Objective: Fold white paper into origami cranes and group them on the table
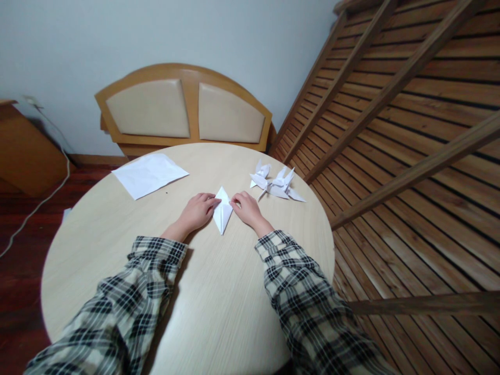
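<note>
1. From my remote seat, I saw the slatted wooden panel point(390, 172) rising on the right, its rough brown boards crossed by thick beams, beside a smooth pale wall point(234, 31).
2. The round table point(219, 312) had a light, faintly streaked wood grain; my near view of it was partly blocked by two sleeves point(128, 291) of creased black-and-cream plaid.
3. Beyond its far rim I saw an arched headboard point(191, 88) of honey-coloured wood with two cream padded panels.
4. To the left I made out part of a brown cabinet point(27, 156) and a pale cord point(47, 200) snaking down to the dark reddish floor point(23, 291).
5. On the table's far left lay a flat white sheet point(150, 174), four-sided and faintly creased.
6. Toward the right rim sat a cluster of pointed white paper birds point(279, 185), overlapping so that I could not count them surely.
7. The left hand point(197, 211) had its fingers close together on the paper's left edge; I could not tell whether they gripped it. The right hand point(248, 210) was curled narrow, pinching the right edge.
8. Between them, the folded paper point(222, 213) lay mid-table, a crisp white diamond, its side corners hidden by fingertips.
</note>
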`<state>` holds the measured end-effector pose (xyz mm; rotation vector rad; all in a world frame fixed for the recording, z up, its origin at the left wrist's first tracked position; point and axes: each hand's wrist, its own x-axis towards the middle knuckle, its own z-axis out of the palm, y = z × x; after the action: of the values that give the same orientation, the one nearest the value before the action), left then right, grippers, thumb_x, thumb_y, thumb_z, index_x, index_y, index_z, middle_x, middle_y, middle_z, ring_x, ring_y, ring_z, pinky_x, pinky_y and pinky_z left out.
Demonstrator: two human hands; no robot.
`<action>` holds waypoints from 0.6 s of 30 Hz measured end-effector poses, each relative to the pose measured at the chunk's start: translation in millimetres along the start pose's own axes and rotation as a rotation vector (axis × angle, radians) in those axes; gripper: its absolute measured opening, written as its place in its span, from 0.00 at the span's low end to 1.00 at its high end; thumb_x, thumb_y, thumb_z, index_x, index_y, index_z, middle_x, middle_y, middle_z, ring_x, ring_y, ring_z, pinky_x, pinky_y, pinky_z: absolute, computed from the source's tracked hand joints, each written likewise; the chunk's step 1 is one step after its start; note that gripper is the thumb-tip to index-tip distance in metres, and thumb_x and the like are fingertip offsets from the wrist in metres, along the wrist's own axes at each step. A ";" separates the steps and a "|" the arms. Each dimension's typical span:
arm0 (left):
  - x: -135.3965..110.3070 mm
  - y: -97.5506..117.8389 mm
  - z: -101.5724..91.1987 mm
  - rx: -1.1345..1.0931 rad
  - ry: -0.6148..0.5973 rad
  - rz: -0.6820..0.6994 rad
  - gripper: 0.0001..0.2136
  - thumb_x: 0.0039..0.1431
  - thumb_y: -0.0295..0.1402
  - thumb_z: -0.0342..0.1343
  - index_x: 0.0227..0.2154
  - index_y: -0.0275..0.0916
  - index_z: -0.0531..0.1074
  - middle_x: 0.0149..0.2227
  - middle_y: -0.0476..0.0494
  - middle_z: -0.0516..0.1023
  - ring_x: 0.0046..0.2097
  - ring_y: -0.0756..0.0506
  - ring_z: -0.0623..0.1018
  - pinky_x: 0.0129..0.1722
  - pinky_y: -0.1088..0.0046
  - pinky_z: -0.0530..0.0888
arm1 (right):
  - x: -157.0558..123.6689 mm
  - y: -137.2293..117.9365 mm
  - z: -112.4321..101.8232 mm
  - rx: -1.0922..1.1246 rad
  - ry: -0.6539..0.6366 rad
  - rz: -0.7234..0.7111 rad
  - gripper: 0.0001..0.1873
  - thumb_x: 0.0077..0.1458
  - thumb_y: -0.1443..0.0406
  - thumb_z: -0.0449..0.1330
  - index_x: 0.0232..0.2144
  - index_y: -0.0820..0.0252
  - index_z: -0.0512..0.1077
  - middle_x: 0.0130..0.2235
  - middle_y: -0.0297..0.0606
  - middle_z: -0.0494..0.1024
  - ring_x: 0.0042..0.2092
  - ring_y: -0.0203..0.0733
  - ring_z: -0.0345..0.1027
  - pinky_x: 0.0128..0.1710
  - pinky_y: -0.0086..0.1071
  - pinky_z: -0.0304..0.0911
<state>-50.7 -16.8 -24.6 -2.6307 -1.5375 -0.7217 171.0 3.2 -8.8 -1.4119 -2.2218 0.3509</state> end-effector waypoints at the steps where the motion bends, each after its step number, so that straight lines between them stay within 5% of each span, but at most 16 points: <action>1: 0.0 0.5 0.0 0.002 0.003 -0.002 0.15 0.68 0.32 0.48 0.52 0.43 0.76 0.53 0.38 0.78 0.54 0.38 0.74 0.55 0.53 0.70 | -0.2 0.3 -0.1 0.017 0.002 -0.007 0.08 0.65 0.64 0.56 0.41 0.57 0.75 0.43 0.39 0.74 0.47 0.42 0.68 0.49 0.35 0.61; 8: 1.0 5.4 -2.9 0.066 -0.003 -0.029 0.16 0.69 0.32 0.48 0.52 0.42 0.77 0.53 0.36 0.78 0.54 0.37 0.74 0.55 0.54 0.71 | 0.1 5.8 3.6 0.167 -0.001 -0.095 0.18 0.61 0.74 0.52 0.45 0.55 0.78 0.44 0.37 0.73 0.49 0.39 0.69 0.53 0.32 0.61; 13: 1.8 10.1 -7.1 0.070 -0.023 -0.069 0.16 0.69 0.32 0.48 0.52 0.42 0.78 0.54 0.37 0.78 0.54 0.37 0.74 0.55 0.54 0.71 | 2.8 9.0 6.0 0.254 0.010 -0.099 0.11 0.64 0.67 0.56 0.36 0.57 0.79 0.40 0.36 0.72 0.45 0.38 0.69 0.49 0.32 0.62; 18: 2.3 12.9 -9.5 0.063 -0.043 -0.101 0.18 0.70 0.36 0.46 0.52 0.41 0.78 0.55 0.36 0.77 0.55 0.36 0.73 0.56 0.53 0.69 | 3.3 8.4 6.2 0.317 0.028 -0.088 0.19 0.67 0.58 0.55 0.26 0.58 0.77 0.35 0.36 0.71 0.39 0.37 0.69 0.46 0.33 0.62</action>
<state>-42.8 -23.9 -12.4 -2.5558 -1.6859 -0.6139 173.2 10.1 -17.1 -1.1402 -2.0865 0.6180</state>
